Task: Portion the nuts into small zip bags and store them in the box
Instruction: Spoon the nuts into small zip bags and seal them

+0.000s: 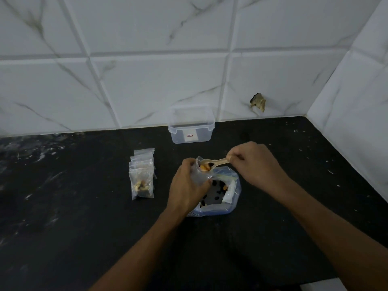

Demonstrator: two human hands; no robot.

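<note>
My left hand (pixel 189 183) holds a small clear zip bag (pixel 199 175) upright by its open mouth, just above the large nut bag (pixel 218 194). My right hand (pixel 256 162) pinches the handle of a wooden spoon (pixel 218 162). The spoon's bowl, loaded with yellow and dark nuts, sits at the small bag's mouth. The large bag lies open on the black counter with dark and yellow nuts inside. A clear plastic box (pixel 191 124), without a lid, stands at the back against the wall. Several filled small zip bags (pixel 142 175) lie in a pile to the left.
The black counter (pixel 73 206) carries pale smears and specks. White marble-look tiles form the back wall and a side wall at the right. A chipped hole (pixel 257 101) marks the tile low on the back wall.
</note>
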